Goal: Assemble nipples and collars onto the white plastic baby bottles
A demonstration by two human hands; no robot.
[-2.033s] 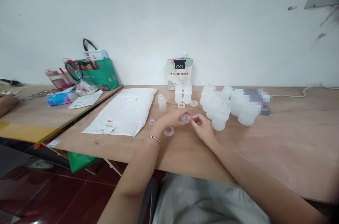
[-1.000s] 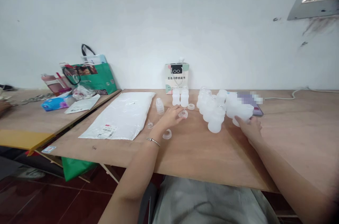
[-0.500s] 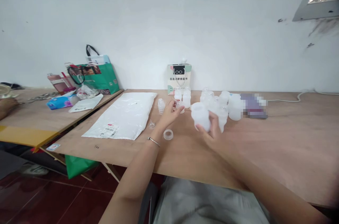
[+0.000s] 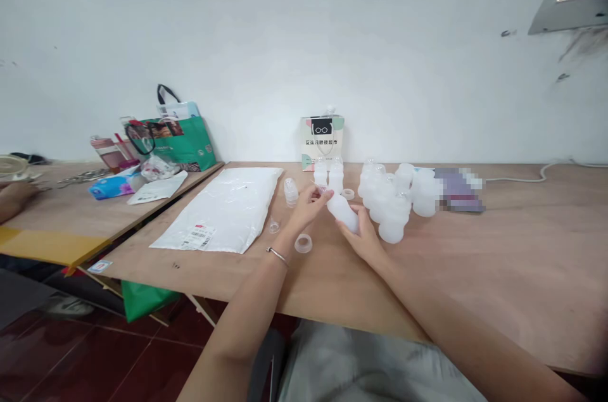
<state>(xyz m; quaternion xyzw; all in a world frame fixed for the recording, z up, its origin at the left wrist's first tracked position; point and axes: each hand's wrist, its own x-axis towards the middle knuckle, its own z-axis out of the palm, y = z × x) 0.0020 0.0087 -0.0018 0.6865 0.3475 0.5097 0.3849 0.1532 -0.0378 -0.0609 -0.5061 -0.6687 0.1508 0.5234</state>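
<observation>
My right hand is wrapped round a milky-white baby bottle, tilted with its upper end towards my left hand. My left hand pinches a small clear bottle part right by that end; its exact shape is mostly hidden by the fingers. On the table near my left forearm lie a clear collar ring and a small clear nipple-like piece. Clear domed caps stand just behind them. Another ring rests beyond the held bottle.
Several white bottles stand grouped to the right, and two more before a paper bag at the wall. A white mailing bag lies left. A green bag and a tissue pack occupy the adjoining table, beside another person's hand.
My right hand has brought the bottle left and tipped it, so it now meets my left hand's fingers. The ring behind it and the front grouped bottle have come into view.
</observation>
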